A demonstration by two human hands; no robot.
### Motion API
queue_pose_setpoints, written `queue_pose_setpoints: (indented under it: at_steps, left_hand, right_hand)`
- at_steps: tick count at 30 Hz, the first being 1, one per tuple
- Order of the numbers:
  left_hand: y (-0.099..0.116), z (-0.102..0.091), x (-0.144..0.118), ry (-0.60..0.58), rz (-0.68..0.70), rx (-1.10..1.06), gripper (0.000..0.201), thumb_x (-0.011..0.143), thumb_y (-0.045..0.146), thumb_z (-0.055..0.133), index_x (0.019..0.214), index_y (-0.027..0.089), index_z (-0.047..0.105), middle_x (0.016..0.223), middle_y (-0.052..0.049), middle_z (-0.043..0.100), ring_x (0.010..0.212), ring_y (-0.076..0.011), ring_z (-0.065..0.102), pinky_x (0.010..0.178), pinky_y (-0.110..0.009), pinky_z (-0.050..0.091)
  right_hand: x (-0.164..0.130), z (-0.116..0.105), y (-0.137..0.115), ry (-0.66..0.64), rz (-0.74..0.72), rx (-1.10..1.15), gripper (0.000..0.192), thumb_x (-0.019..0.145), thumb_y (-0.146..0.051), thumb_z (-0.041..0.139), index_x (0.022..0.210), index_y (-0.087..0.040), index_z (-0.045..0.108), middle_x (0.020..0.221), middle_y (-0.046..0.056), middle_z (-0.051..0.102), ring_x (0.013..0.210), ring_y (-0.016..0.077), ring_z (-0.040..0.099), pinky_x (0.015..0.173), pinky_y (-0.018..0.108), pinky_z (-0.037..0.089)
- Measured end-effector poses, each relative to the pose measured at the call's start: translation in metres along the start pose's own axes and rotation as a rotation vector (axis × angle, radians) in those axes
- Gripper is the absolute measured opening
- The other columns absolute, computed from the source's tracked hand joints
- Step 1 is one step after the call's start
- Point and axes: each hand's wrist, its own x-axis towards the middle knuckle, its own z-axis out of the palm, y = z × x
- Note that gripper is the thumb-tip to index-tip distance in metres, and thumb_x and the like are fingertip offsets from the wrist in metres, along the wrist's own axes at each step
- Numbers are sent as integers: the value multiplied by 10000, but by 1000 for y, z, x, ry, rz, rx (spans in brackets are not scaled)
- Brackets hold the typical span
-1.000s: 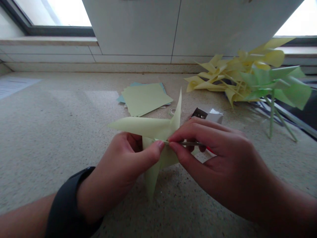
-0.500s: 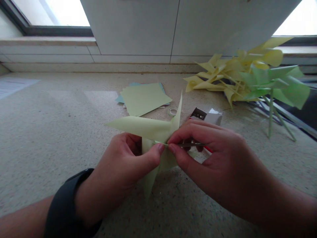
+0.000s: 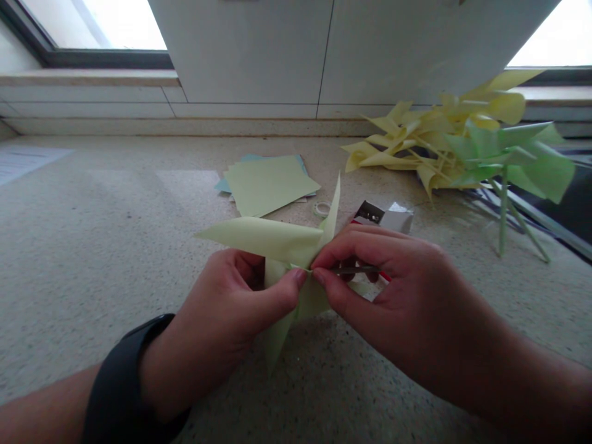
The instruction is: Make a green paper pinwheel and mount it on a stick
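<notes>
A pale green paper pinwheel (image 3: 272,237) is held above the counter, its folded blades pointing several ways. My left hand (image 3: 240,296) is closed on it, the thumb pressed near its centre and the other fingers mostly behind the paper. Between thumb and forefinger, my right hand (image 3: 393,283) pinches a thin dark rod-like tool (image 3: 356,270). Its tip end meets the pinwheel's centre close to my left thumb, but the fingertips hide the exact contact. A dark band (image 3: 134,376) circles my left wrist.
Behind the pinwheel lie stacked green and blue paper squares (image 3: 272,182) and a small tape roll (image 3: 321,209). An open small box (image 3: 370,213) stands behind my right hand. Yellow pinwheels (image 3: 407,139) and a green pinwheel (image 3: 504,151) lie at right. A printed sheet (image 3: 32,161) is far left.
Both hands keep their hold and nearly the same pose. My right fingertips have shifted very slightly left; the whole view has moved a little.
</notes>
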Motion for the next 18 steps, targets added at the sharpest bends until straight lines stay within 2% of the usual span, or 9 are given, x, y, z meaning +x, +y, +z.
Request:
queue_pose_setpoints:
  at_steps: [7,13,18]
  left_hand:
    - [1,1,1,15,-16,54,194,778,106,753,921,233,786,747,39,774,638,-116,683,637,-175,524]
    - [1,1,1,-24,-10,-29,199,777,76,745,877,241,795,744,51,776,676,-101,692,633,-135,518]
    - [-1,1,1,-29,-13,-68,206,787,94,758,931,235,798,797,33,788,657,-109,702,677,-167,551]
  right_hand:
    - [3,0,-2,-7,49,-2,106,788,-144,656,742,-222,711,718,-39,701,656,128,616,608,281,449]
    - [2,0,-1,-5,44,0,98,783,-153,665,741,-227,713,737,-42,711,662,129,628,597,284,457]
    - [2,-1,-2,-3,37,-8,107,770,-144,669,720,-229,713,698,-52,707,627,118,624,575,275,456]
